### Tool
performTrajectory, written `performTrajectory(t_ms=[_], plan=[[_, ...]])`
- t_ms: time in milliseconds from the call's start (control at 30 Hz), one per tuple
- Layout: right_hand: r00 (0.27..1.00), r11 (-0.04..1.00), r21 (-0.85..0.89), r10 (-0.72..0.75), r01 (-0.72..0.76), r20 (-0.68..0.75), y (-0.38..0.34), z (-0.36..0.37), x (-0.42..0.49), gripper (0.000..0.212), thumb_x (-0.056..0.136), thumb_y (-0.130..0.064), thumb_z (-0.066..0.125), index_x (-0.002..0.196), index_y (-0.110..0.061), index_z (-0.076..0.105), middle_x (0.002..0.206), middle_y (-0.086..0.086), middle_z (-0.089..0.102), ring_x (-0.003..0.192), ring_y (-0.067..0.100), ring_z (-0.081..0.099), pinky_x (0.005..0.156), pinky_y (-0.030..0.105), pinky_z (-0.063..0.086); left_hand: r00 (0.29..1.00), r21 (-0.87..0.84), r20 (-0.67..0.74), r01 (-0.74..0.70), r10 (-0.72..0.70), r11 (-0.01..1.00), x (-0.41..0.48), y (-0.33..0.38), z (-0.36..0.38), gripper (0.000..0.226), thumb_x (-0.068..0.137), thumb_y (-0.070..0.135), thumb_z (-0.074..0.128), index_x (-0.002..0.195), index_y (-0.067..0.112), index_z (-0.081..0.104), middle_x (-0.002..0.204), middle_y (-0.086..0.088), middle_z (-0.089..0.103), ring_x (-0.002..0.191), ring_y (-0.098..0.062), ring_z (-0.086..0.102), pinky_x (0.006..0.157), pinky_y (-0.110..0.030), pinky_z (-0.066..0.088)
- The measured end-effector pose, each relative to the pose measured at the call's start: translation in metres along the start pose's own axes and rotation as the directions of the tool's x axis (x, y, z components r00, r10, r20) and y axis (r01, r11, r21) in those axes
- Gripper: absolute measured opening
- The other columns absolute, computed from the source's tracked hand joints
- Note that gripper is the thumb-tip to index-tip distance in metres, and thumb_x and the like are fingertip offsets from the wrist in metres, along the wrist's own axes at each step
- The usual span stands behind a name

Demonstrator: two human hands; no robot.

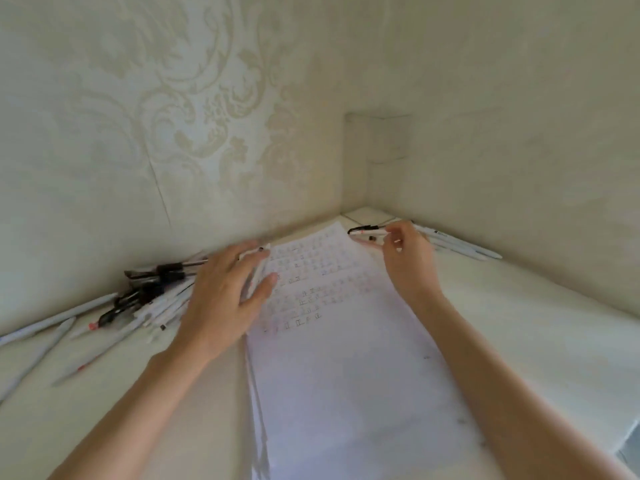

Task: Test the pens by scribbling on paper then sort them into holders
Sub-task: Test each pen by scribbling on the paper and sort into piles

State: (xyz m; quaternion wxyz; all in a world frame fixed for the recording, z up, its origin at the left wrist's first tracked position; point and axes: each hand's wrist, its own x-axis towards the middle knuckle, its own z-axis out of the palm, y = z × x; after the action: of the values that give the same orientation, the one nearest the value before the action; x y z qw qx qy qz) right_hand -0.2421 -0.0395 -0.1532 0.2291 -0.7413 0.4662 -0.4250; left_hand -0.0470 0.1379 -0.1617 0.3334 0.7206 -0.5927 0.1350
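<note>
I see the right hand (405, 258) pinching a slim white plastic pen with a black clip (367, 231), its curled fingers holding the pen level at the far edge of the white scribbled-on paper sheet (346, 358). The left hand (228, 285) lies flat with fingers spread on the sheet's left edge, beside a loose heap of white and black pens (149, 296). A few more white pens (460, 245) lie by the right wall on the pale tabletop (536, 323).
</note>
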Motion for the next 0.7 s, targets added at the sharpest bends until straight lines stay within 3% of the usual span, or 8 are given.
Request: performTrajectory(t_ms=[67, 133, 200, 400, 467, 567, 633, 700], plan=[[0.999, 0.959, -0.280, -0.037, 0.045, 0.032, 0.023, -0.009, 0.013, 0.034, 0.092, -0.007, 0.045, 0.123, -0.011, 0.056, 0.121, 0.009, 0.061, 0.118, 0.030, 0.044, 0.095, 0.038, 0.038, 0.954, -0.079, 0.295, -0.026, 0.048, 0.997, -0.005, 0.018, 0.016, 0.093, 0.068, 0.088, 0.014, 0.134, 0.031, 0.046, 0.145, 0.014, 0.032, 0.136, -0.007, 0.025, 0.110, -0.026, 0.013], [0.982, 0.906, -0.419, 0.024, 0.057, 0.187, 0.040, -0.013, 0.019, 0.039, 0.095, -0.012, 0.041, 0.132, -0.016, 0.049, 0.130, 0.008, 0.056, 0.124, 0.030, 0.038, 0.100, 0.038, 0.033, 0.896, -0.050, 0.439, -0.042, 0.060, 0.998, -0.011, 0.019, 0.028, 0.105, 0.056, 0.095, 0.005, 0.139, 0.038, 0.034, 0.149, 0.019, 0.021, 0.139, -0.001, 0.013, 0.112, -0.020, 0.005], [0.957, 0.870, -0.489, 0.086, 0.064, 0.278, 0.047, -0.010, 0.022, 0.039, 0.098, -0.020, 0.039, 0.136, -0.018, 0.045, 0.133, 0.007, 0.052, 0.125, 0.030, 0.038, 0.100, 0.037, 0.031, 0.875, -0.040, 0.481, -0.041, 0.056, 0.998, -0.014, 0.016, 0.032, 0.107, 0.054, 0.096, 0.003, 0.140, 0.040, 0.032, 0.149, 0.021, 0.021, 0.138, 0.003, 0.013, 0.115, -0.023, 0.008], [0.982, 0.884, -0.467, 0.106, -0.020, 0.159, 0.051, -0.004, 0.026, 0.023, 0.097, -0.023, 0.044, 0.112, -0.014, 0.058, 0.116, 0.009, 0.055, 0.114, 0.029, 0.042, 0.091, 0.035, 0.033, 0.897, -0.055, 0.434, -0.070, 0.087, 0.996, -0.015, 0.015, 0.033, 0.102, 0.057, 0.094, 0.005, 0.136, 0.039, 0.039, 0.144, 0.026, 0.024, 0.135, 0.004, 0.019, 0.109, -0.016, 0.009], [0.991, 0.950, -0.303, 0.101, -0.071, 0.086, 0.048, -0.006, 0.024, 0.017, 0.097, -0.019, 0.044, 0.107, -0.013, 0.056, 0.102, 0.008, 0.060, 0.103, 0.029, 0.049, 0.082, 0.035, 0.039, 0.913, -0.080, 0.399, -0.062, 0.089, 0.995, -0.015, 0.015, 0.033, 0.098, 0.061, 0.092, 0.012, 0.134, 0.036, 0.044, 0.140, 0.025, 0.030, 0.132, 0.003, 0.025, 0.107, -0.015, 0.012], [0.997, 0.982, 0.172, 0.080, -0.077, -0.011, 0.024, -0.010, 0.019, 0.005, 0.095, -0.013, 0.049, 0.097, -0.012, 0.053, 0.082, 0.000, 0.063, 0.082, 0.019, 0.058, 0.064, 0.028, 0.039, 0.965, -0.162, 0.247, -0.050, 0.089, 0.986, -0.014, 0.013, 0.034, 0.080, 0.073, 0.079, 0.030, 0.124, 0.022, 0.055, 0.126, 0.017, 0.046, 0.121, -0.004, 0.042, 0.100, -0.011, 0.022], [0.997, 0.890, 0.451, 0.039, -0.064, 0.066, -0.001, -0.012, 0.009, 0.003, 0.093, -0.008, 0.054, 0.092, -0.011, 0.055, 0.075, -0.001, 0.065, 0.074, 0.008, 0.061, 0.066, 0.021, 0.041, 0.990, -0.231, 0.135, -0.004, 0.036, 0.973, -0.014, 0.015, 0.030, 0.065, 0.081, 0.068, 0.038, 0.120, 0.018, 0.056, 0.117, 0.016, 0.050, 0.112, -0.003, 0.048, 0.093, -0.004, 0.025], [0.964, 0.818, 0.566, -0.064, -0.097, 0.259, -0.022, -0.010, -0.007, 0.005, 0.090, -0.007, 0.059, 0.088, -0.011, 0.057, 0.072, 0.000, 0.068, 0.071, 0.006, 0.061, 0.069, 0.016, 0.041, 0.991, -0.352, 0.096, 0.124, -0.096, 0.928, -0.013, 0.018, 0.025, 0.055, 0.088, 0.059, 0.043, 0.125, 0.019, 0.052, 0.115, 0.015, 0.054, 0.109, 0.002, 0.050, 0.090, -0.001, 0.029]])
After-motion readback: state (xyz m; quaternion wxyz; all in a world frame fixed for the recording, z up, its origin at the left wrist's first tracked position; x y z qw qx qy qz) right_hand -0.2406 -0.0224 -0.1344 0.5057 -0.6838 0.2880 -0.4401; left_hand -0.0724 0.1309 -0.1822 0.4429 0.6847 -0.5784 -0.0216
